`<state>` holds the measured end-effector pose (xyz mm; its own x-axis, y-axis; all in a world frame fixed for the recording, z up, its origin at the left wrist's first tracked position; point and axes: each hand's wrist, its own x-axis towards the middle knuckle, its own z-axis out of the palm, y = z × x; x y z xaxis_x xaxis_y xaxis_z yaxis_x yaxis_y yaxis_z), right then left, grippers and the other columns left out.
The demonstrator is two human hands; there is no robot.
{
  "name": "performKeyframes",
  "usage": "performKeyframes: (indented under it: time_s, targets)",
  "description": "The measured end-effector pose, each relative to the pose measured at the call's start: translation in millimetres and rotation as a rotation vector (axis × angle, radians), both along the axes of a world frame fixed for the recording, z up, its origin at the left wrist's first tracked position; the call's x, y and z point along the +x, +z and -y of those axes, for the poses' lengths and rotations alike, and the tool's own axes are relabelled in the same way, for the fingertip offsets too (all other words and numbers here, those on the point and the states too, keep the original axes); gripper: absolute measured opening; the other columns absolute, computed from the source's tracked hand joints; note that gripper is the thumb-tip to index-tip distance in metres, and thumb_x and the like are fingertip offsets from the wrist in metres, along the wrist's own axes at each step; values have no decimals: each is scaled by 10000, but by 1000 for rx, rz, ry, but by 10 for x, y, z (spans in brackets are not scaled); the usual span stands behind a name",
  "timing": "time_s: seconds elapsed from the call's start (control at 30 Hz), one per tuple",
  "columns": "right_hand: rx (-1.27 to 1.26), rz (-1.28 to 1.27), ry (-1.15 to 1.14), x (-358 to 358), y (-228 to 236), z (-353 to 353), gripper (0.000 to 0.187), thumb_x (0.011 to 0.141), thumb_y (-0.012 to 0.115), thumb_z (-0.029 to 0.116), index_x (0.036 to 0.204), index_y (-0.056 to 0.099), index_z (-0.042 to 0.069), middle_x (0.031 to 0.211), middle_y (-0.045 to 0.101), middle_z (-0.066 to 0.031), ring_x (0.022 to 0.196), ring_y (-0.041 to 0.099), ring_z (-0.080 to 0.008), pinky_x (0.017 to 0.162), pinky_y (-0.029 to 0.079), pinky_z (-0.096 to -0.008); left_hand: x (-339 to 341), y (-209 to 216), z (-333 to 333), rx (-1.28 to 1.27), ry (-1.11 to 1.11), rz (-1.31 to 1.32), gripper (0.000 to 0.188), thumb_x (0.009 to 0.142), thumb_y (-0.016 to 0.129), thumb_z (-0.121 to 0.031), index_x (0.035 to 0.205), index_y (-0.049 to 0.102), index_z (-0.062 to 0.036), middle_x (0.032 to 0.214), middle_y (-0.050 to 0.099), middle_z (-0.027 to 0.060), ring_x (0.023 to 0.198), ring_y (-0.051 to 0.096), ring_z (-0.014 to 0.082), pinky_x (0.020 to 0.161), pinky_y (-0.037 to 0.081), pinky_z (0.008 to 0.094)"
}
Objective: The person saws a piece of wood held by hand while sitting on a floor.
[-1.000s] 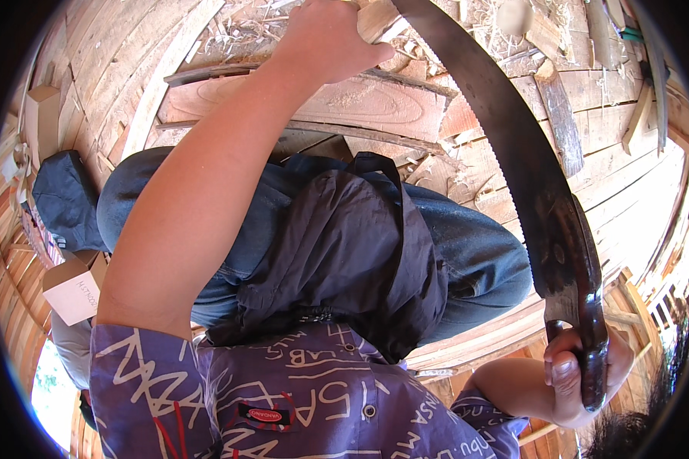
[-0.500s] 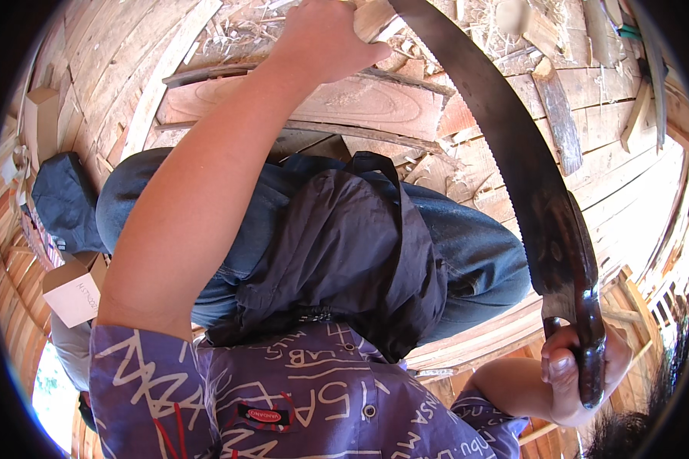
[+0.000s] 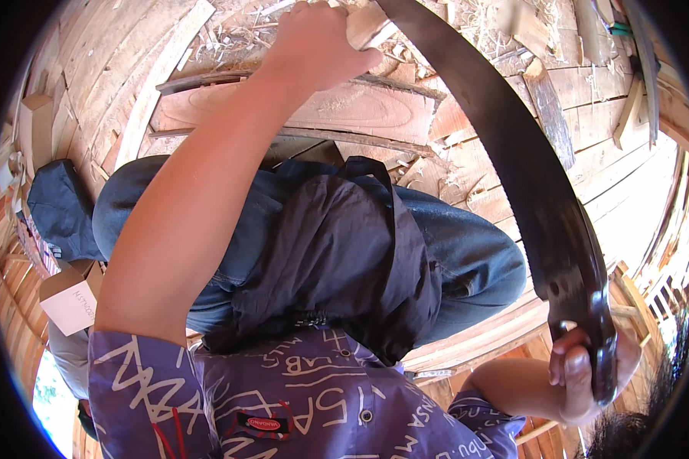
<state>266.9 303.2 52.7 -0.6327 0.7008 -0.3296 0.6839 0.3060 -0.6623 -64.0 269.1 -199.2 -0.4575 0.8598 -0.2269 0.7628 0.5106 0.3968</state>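
Note:
My right hand (image 3: 589,379) is closed around the dark handle of a handsaw (image 3: 505,126). The long, curved, toothed blade rises from lower right, and its far end runs to the top edge beside a pale piece of wood (image 3: 369,27). My left hand (image 3: 318,42) lies at that wood's left side, knuckles bent and thumb stretched to the right. Its fingertips are hidden by the hand and the picture's top edge. Below my left wrist, a reddish board (image 3: 367,107) with bark edges lies on the plank floor.
Shavings (image 3: 241,34) and offcuts litter the plank floor (image 3: 103,46). A bark-edged strip (image 3: 547,111) lies right of the blade. My crossed legs in jeans (image 3: 467,245) are under a black cloth bag (image 3: 337,252). At left are a dark fabric bundle (image 3: 61,210) and a cardboard box (image 3: 69,302).
The saw and my right hand have shifted slightly right, and the blade has turned a little. My left hand stays by the wood; the whole view has drifted slightly.

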Motion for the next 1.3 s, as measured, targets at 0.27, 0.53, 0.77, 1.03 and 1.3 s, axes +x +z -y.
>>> performKeyframes:
  time_s: [0.27, 0.53, 0.77, 1.03, 1.3]
  targets:
    - [46, 26, -292, -899, -406, -120, 321, 677, 726, 291, 634, 621, -9, 544, 558, -64, 417, 431, -135, 438, 287, -260, -4, -19, 44, 79, -57, 12, 410, 663, 686, -368, 881, 671, -21, 818, 653, 222, 841, 627, 391, 829, 489, 448]
    - [-4, 279, -24, -150, 79, -136, 358, 793, 666, 376, 820, 625, 22, 634, 584, -47, 504, 508, -168, 507, 371, -300, -46, 63, 60, -38, -24, 25, 402, 670, 688, -393, 906, 676, -67, 823, 663, 209, 834, 637, 381, 813, 495, 458]
    - [-20, 36, -109, 382, 336, 57, 426, 865, 646, 413, 791, 532, 9, 512, 442, 18, 381, 353, -38, 377, 225, -206, 33, -86, 106, 22, -53, -62, 536, 671, 673, -441, 958, 665, 12, 857, 658, 210, 878, 617, 381, 847, 483, 466]
    - [137, 300, 54, -151, 149, -66, 252, 796, 653, 261, 837, 637, 12, 626, 581, -64, 568, 526, -178, 530, 378, -316, 10, -41, 102, 92, -37, -56, 538, 674, 684, -437, 951, 664, 23, 870, 656, 218, 882, 616, 379, 850, 485, 459]
    - [-283, 18, -263, -1031, -707, -218, 157, 781, 705, 115, 764, 646, -30, 584, 546, 2, 522, 444, -48, 485, 315, -222, 62, -150, 139, 90, -63, -104, 547, 688, 684, -444, 982, 659, 17, 877, 658, 180, 947, 598, 346, 877, 468, 441]
